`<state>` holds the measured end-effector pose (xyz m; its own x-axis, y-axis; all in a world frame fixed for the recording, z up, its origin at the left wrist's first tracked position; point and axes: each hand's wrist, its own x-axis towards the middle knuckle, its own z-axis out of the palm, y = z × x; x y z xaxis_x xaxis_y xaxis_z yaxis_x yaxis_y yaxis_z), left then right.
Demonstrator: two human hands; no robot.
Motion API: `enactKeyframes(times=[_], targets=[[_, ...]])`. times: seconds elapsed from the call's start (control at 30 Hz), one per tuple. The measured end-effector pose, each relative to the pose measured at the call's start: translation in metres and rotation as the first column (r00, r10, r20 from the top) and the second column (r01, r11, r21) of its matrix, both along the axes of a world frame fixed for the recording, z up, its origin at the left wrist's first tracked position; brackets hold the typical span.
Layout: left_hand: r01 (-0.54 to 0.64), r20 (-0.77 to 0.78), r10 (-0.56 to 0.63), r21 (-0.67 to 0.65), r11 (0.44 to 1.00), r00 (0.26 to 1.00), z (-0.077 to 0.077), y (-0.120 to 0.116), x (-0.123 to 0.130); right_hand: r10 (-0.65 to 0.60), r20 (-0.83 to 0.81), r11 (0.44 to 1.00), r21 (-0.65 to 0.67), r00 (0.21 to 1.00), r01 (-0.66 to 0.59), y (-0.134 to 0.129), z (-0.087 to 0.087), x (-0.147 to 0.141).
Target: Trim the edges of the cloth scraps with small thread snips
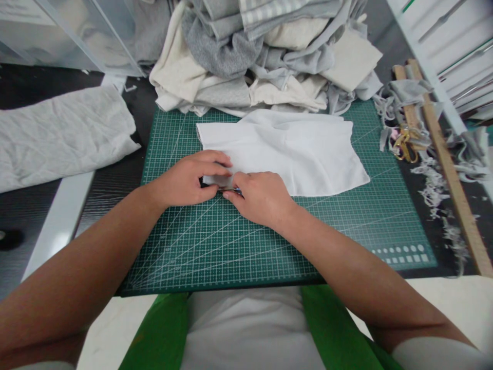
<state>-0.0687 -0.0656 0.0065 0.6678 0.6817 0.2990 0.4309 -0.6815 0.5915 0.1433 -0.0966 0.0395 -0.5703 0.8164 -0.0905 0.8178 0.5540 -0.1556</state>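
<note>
A white cloth (300, 154) lies folded on a green cutting mat (215, 246). My left hand (188, 177) is at the cloth's near left corner, fingers curved over the fabric and thumb by its lower edge. My right hand (265, 198) is closed around small thread snips (230, 190). Only their thin metal blades and a bluish bit show, pointing left toward my left thumb; the handles are hidden in my palm. Both hands nearly meet at that corner.
Grey and cream fabric pieces (231, 51) are heaped behind the mat. Another pale cloth (57, 133) lies at the left, near clear plastic bins (80, 31). At the right are gold-handled scissors (404, 144), a wooden strip (450, 164) and fabric scraps (433, 185).
</note>
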Motion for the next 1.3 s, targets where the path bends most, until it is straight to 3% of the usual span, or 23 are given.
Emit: enactKeyframes(times=[1.3], targets=[[0.011, 0.007, -0.011, -0.004, 1.000, 1.000, 0.0003, 0.0005, -0.0015, 0.004, 0.004, 1.000, 0.027, 1.000, -0.004, -0.0019, -0.0011, -0.0011]])
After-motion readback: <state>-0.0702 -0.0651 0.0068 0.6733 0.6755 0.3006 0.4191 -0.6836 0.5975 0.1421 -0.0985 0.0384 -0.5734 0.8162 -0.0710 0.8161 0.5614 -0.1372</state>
